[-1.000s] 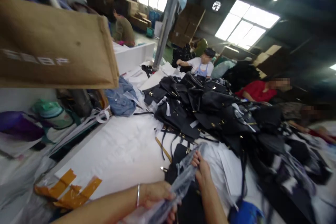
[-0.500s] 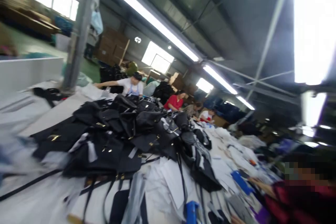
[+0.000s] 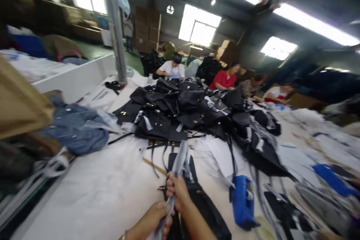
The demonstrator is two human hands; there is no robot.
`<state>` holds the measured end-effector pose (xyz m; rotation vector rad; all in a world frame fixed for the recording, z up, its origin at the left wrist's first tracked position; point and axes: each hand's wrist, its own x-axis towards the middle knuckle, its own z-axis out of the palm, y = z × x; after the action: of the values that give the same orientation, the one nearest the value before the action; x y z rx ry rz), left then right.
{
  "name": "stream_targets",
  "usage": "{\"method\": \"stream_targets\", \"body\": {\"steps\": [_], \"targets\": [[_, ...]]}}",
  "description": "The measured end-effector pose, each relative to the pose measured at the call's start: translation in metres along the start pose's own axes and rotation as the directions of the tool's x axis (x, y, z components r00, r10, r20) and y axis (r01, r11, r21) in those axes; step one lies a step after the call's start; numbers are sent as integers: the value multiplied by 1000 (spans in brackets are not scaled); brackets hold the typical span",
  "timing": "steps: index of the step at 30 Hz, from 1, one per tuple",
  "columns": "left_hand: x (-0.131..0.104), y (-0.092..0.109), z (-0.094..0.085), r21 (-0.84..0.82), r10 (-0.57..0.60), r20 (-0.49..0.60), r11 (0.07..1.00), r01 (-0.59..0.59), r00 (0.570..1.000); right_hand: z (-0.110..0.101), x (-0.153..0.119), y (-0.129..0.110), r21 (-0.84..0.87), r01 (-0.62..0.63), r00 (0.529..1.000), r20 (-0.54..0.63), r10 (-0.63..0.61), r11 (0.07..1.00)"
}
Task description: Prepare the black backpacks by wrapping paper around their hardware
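Both my hands are wrapped round a long grey strip, perhaps a strap in clear plastic wrapping (image 3: 180, 161). My left hand (image 3: 157, 215) is closed on its lower part, close to the bottom edge of the view. Farther up the strip, my right hand (image 3: 177, 190) grips it with fingers curled. Beneath them lies a black bag (image 3: 209, 206) with gold-coloured metal parts, partly hidden by my right forearm. Beyond my hands, a pile of black bags (image 3: 180, 101) with straps and white paper covers the table.
A blue tape dispenser (image 3: 243, 200) stands right of the bag, near loose white sheets (image 3: 222, 153). Denim clothing (image 3: 75, 125) and a brown carton (image 3: 22, 101) are at left. A metal post (image 3: 116, 30) rises at the table's far left. Several people sit beyond the pile.
The view has swung left and down, levelling out. My hands and the grey strip between them now show clearly. A person at the right edge has mostly left the view.
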<state>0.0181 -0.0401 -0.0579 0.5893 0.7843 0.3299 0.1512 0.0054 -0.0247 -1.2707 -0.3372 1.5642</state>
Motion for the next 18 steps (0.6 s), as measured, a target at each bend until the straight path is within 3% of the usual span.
{"method": "stream_targets", "body": {"steps": [3, 7, 9, 11, 14, 18], "targets": [[10, -9, 32, -67, 26, -69, 997, -30, 997, -5, 9, 14, 5, -71, 994, 79, 70, 997], [22, -11, 71, -86, 56, -73, 994, -62, 996, -34, 2, 0, -19, -47, 995, 86, 48, 999], [21, -8, 81, 15, 42, -104, 999, -40, 994, -43, -3, -11, -86, -35, 993, 110, 44, 996], [22, 4, 80, 192, 63, -154, 981, -33, 986, -53, -5, -27, -229, 3, 984, 176, 38, 973], [37, 30, 62, 373, 120, -197, 927, -38, 973, -80, 0, -57, -514, 154, 978, 201, -56, 844], [74, 66, 23, 620, 240, -341, 784, 26, 909, -148, -2, -71, -837, 264, 950, 139, -280, 479]]}}
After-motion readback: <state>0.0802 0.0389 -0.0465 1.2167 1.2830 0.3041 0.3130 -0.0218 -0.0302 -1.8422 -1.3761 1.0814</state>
